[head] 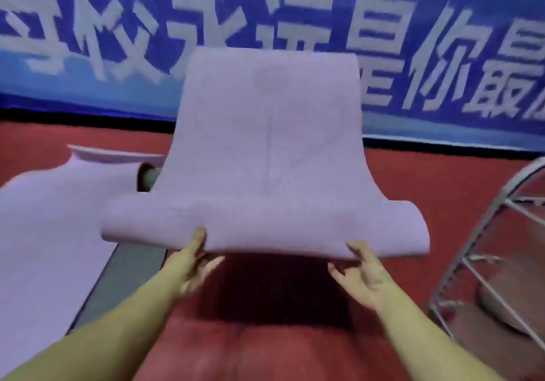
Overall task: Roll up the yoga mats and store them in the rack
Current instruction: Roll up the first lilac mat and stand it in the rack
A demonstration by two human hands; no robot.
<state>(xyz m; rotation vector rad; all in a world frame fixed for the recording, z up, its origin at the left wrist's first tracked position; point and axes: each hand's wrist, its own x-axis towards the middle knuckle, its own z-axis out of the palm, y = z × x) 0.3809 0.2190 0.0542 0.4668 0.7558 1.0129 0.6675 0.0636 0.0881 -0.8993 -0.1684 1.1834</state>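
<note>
A pale purple yoga mat point(265, 150) stretches away from me over the red floor, its near end lifted off the ground and curling. My left hand point(193, 265) pinches that near edge left of the middle, thumb on top. My right hand point(361, 274) pinches the same edge further right. A second purple mat point(50, 233) lies flat on the left, its far end partly rolled. The metal wire rack point(495, 233) stands at the right edge, with a rolled mat point(501, 307) lying low inside it.
Red floor point(265, 345) runs under and around the mats. A blue banner point(442, 56) with large white characters covers the wall behind. A grey strip point(118, 286) lies beside the left mat. The picture is blurred by motion.
</note>
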